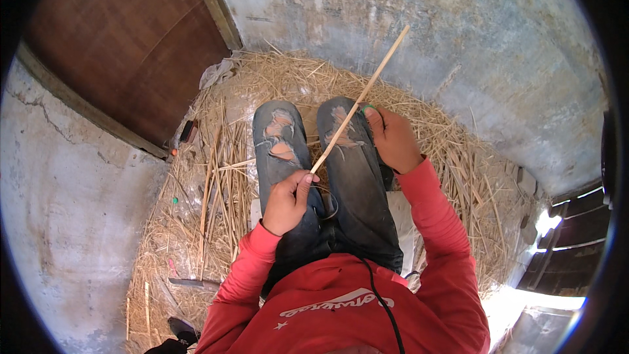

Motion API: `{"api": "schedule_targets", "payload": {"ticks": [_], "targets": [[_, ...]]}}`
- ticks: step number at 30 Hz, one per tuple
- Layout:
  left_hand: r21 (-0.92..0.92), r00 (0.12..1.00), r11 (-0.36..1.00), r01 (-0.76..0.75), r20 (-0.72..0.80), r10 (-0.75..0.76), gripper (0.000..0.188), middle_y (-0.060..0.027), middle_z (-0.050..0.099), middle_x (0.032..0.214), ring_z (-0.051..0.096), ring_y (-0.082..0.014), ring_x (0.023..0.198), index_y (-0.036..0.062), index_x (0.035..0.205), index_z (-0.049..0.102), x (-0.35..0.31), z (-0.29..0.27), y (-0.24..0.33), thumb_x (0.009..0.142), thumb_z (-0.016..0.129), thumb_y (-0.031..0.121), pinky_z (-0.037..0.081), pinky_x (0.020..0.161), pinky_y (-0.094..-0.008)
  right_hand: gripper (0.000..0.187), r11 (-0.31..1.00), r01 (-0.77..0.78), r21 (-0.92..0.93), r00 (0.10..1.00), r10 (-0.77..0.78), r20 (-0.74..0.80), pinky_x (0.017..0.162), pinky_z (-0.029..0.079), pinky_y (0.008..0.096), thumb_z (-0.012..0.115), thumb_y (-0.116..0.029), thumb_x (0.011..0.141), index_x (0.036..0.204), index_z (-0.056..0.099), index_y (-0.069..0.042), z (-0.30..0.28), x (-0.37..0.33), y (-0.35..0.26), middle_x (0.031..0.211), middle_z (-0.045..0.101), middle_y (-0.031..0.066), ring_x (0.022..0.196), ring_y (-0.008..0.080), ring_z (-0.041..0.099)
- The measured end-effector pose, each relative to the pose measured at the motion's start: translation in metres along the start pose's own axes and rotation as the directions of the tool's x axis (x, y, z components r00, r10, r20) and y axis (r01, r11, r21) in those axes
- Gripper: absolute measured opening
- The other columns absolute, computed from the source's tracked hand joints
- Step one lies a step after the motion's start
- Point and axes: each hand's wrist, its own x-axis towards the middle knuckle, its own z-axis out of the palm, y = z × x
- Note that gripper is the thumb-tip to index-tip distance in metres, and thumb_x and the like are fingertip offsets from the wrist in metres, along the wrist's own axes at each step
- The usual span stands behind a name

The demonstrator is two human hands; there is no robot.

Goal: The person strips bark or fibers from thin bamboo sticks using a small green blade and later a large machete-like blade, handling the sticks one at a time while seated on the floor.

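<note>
A long, thin, pale strip of split bamboo or cane (373,80) slants up and away to the right across my lap. Its near end is pinched between the thumb and fingers of my left hand (288,202). My right hand (394,139) is closed beside my right knee, just right of the strip. A small bit of green (368,108) shows at its thumb; what the fingers hold is hidden. Under the strip are my knees in torn dark trousers (357,187). A thin curved loop (332,204) lies between my thighs, its kind unclear.
Straw and shavings (452,177) cover the floor, with longer strips (211,183) at the left. A knife (193,282) lies left of my left forearm. A dark shoe (180,326) shows lower left. Stained walls (485,46) and a brown door (131,39) enclose the space.
</note>
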Motion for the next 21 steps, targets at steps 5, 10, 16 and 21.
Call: {"api": "schedule_targets", "payload": {"ticks": [5,10,16,21], "targets": [[0.043,0.999,0.998,0.048,0.019,-0.049,0.020,-0.0142,0.062,0.070,0.060,-0.0217,0.061,0.0007,0.098,0.069,0.005,-0.003,0.005,0.100,0.055,0.015,0.047,0.061,-0.0319,0.042,0.986,0.164,0.036,0.984,-0.166,0.069,0.063,0.047,0.0522,0.045,-0.041,0.102,0.092,0.065,-0.005,0.039,-0.032,-0.014,0.069,0.061,0.0233,0.067,0.0455,0.060],[0.040,0.998,0.998,0.054,0.015,-0.054,0.020,-0.0128,0.058,0.066,0.055,-0.0183,0.056,0.0010,0.099,0.069,0.004,-0.002,0.007,0.100,0.055,0.015,0.045,0.058,-0.0310,0.040,0.998,0.050,0.049,0.999,-0.051,0.016,0.064,0.048,0.0514,0.047,-0.037,0.102,0.101,0.068,-0.003,0.038,-0.009,0.004,0.074,0.062,0.0245,0.070,0.0458,0.061],[-0.098,0.988,0.983,0.156,0.025,-0.154,0.024,0.0002,0.048,0.059,0.043,-0.0063,0.055,0.0020,0.104,0.070,0.008,-0.012,0.009,0.102,0.054,0.020,0.037,0.051,-0.0252,0.052,0.906,0.081,0.414,0.975,-0.158,0.155,0.050,0.039,0.0322,0.048,-0.043,0.103,0.085,0.065,0.003,0.040,-0.024,-0.011,0.054,0.045,0.0087,0.051,0.0139,0.046],[-0.116,0.985,0.978,0.174,0.005,-0.174,0.024,0.0036,0.047,0.060,0.040,-0.0042,0.055,0.0019,0.111,0.069,0.012,-0.019,-0.001,0.102,0.055,0.019,0.034,0.050,-0.0234,0.042,0.771,-0.280,0.572,0.926,0.058,0.374,0.060,0.040,0.0282,0.055,-0.038,0.100,0.081,0.060,-0.001,0.009,-0.007,0.000,0.067,0.049,-0.0026,0.065,0.0066,0.046]]}}
